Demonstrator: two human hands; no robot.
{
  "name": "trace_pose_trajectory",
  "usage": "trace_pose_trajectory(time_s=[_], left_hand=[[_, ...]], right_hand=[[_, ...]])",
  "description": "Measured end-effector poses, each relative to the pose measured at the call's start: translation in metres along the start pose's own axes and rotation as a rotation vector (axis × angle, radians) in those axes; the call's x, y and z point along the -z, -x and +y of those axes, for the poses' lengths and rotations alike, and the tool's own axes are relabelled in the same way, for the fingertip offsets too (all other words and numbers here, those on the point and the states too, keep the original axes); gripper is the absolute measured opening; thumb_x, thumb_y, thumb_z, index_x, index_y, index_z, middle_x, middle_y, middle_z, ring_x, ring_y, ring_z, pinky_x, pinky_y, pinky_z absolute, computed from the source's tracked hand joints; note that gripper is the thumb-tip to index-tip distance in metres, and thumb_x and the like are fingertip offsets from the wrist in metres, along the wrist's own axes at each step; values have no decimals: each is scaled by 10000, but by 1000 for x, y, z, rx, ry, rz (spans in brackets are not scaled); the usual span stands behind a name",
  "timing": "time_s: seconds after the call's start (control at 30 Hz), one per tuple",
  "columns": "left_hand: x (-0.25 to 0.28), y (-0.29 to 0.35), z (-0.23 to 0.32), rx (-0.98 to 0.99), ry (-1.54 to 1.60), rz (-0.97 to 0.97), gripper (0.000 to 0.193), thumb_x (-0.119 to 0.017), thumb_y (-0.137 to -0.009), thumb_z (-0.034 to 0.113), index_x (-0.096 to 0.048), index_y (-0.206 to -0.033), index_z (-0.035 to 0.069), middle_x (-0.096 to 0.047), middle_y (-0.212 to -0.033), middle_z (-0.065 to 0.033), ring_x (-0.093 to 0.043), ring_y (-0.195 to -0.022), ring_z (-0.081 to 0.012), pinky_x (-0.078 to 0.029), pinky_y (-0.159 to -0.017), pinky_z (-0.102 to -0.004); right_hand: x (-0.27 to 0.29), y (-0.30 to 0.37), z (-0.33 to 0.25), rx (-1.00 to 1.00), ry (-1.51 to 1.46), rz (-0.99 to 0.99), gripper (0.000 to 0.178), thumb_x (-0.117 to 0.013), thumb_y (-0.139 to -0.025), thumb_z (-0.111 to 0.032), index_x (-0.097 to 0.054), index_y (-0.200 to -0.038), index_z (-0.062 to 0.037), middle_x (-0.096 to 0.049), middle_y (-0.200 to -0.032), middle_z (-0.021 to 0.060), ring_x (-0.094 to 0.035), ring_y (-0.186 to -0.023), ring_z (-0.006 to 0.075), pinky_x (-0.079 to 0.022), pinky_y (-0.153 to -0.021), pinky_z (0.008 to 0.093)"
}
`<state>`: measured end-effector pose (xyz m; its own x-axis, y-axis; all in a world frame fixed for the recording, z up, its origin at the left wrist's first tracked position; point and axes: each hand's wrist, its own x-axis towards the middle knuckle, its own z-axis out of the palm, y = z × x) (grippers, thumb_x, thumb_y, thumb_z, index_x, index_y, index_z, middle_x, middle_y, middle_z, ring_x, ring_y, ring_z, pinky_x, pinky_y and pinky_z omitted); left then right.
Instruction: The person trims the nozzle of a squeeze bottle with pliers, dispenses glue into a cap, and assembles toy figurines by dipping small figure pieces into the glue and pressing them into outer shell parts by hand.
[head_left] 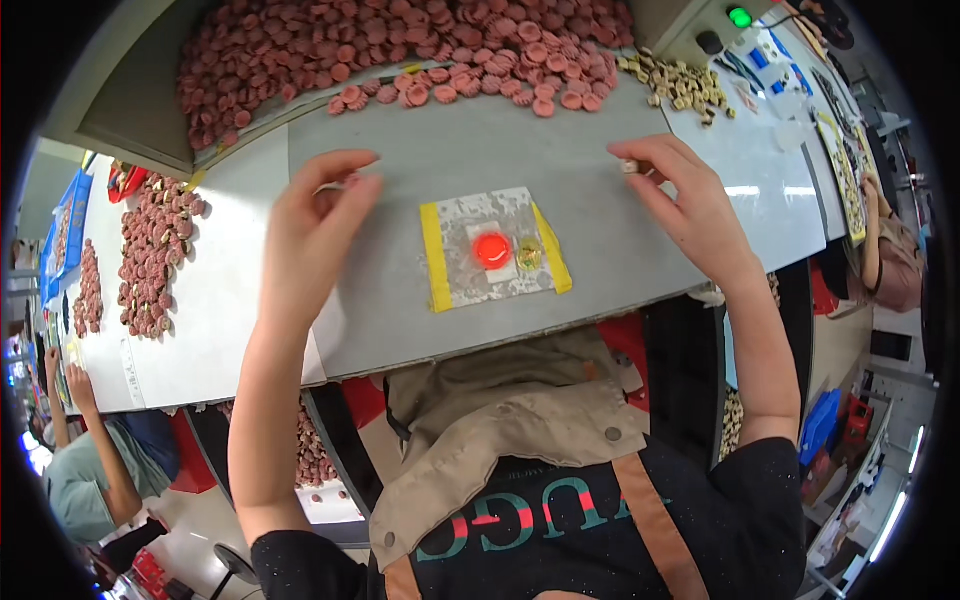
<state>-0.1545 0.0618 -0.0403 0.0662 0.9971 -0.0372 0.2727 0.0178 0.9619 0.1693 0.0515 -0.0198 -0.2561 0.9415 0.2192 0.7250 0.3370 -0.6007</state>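
Head view shows me the right hand (pixel 675 195) pinching a small cream piece (pixel 630 167) at its fingertips, a grip I'd keep light, while the left hand (pixel 322 215) curls half-open, its hold unclear, and the red disc (pixel 491 251) sits between both hands' fingers, nearer the apron (pixel 560 425)

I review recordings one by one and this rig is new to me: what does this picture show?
There's no machine: a head-worn camera looks down at the wearer's bare left hand and right hand. The right pinches a small pale piece; something pinkish shows in the left, its grip unclear. On the gray table lies a taped white mat with a red disc and a yellowish piece. Farther back is a heap of pink cups, with tan pieces to its right.
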Motion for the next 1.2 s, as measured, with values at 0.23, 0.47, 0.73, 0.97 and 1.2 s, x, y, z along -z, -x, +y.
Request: trace_pose_trajectory(time_s=[0.23, 0.47, 0.73, 0.97, 1.2], left_hand=[[-31, 48, 6, 183, 830, 141, 224, -606, -891, 81, -562, -1108, 43, -560, -975, 0, -525, -773, -68, -427, -674, -195], [-46, 61, -16, 152, 1119, -48, 315, -569, -909, 74, -518, -1217, 29, -553, -980, -12, -499, -765, -75, -422, -697, -219], [-42, 63, -18, 187, 1145, -32, 370, -510, -965, 179, -476, -1289, 5, -582, -1071, -29, -568, -942, -102, -459, -834, -235], [-42, 65, -28, 162, 1302, -162, 397, -467, -978, 147, -409, -1344, 4, -564, -1090, -30, -572, -911, -85, -483, -805, -228], [-41, 68, -26, 184, 1255, -117, 372, -538, -947, 141, -475, -1294, 22, -582, -1146, -44, -576, -967, -100, -460, -854, -240]], right_hand=[[-22, -18, -4, 274, 185, -218, 186, -608, -844, -55, -596, -1028, -34, -563, -943, 81, -589, -809, 211, -475, -704, 309], [-45, -16, -9, 207, 73, -107, 218, -622, -846, -73, -602, -1062, -52, -571, -1008, 73, -591, -831, 198, -482, -737, 296], [-43, -21, -14, 207, 200, -114, 221, -648, -834, -93, -595, -1039, -30, -575, -980, 90, -589, -855, 197, -471, -730, 287], [-40, -20, -34, 47, 175, -191, 161, -626, -851, -87, -580, -985, -10, -580, -921, 87, -593, -815, 199, -466, -725, 294], [-42, -1, -13, -16, 67, -70, 158, -612, -857, -73, -578, -1006, -31, -609, -987, 65, -595, -848, 181, -457, -747, 282]])
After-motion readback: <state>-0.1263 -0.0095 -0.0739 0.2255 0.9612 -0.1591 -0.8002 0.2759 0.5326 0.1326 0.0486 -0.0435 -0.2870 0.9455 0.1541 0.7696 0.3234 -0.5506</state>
